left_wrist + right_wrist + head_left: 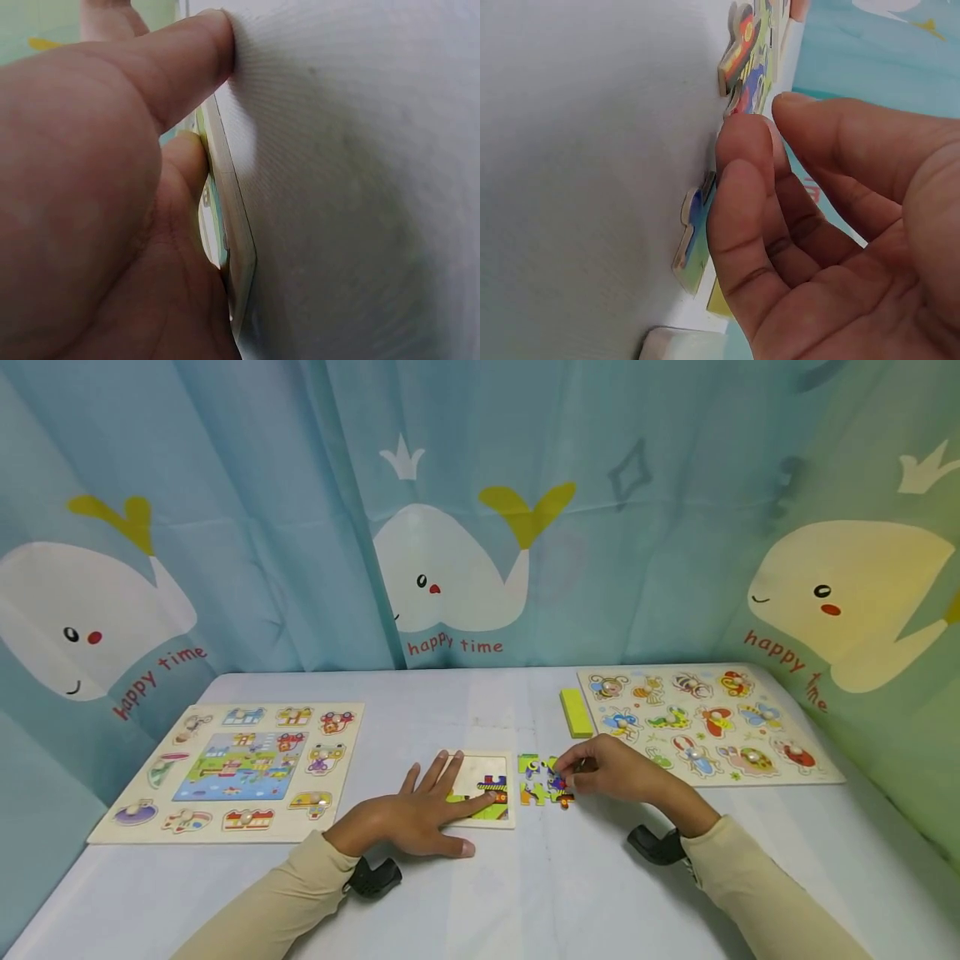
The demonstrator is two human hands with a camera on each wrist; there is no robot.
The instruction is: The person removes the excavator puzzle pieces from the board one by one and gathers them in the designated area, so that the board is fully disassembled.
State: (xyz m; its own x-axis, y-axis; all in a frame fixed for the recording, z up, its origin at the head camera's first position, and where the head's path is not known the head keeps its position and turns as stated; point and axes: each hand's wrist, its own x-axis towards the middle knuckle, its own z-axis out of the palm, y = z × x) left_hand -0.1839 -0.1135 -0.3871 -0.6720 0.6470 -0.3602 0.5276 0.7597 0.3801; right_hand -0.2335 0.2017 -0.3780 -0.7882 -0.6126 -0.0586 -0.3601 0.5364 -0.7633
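Step in hand, by the look of it: working on loose jigsaw pieces [534,793] while the wooden tray [495,824] gets steadied. Tray is mid tabletop [480,902], part filled — colourful picture along its lower right, bare wood toward the top, left part hidden. Loose pieces lie just right of it, small gap between.

Hands: left hand [423,818] spread across the tray, index fingertip on the picture, thumb off the edge and down on the tabletop. Right hand [618,770] bent over the right end of the loose pieces, fingers curled, thumb opposite. Right wrist view shows a gap at the thumb tip; can't tell if a piece is pinched.

Next move, my read: calls for a clean edge grip on one piece and a check of its orientation against the bare area — tray could slide if not held.

Surface is white. Vehicle board [282,827] at left, insect board [821,774] at right, yellow-green block [576,713] just beside the latter. Blue-green curtain [637,593] with whale prints [450,577] round the back and sides
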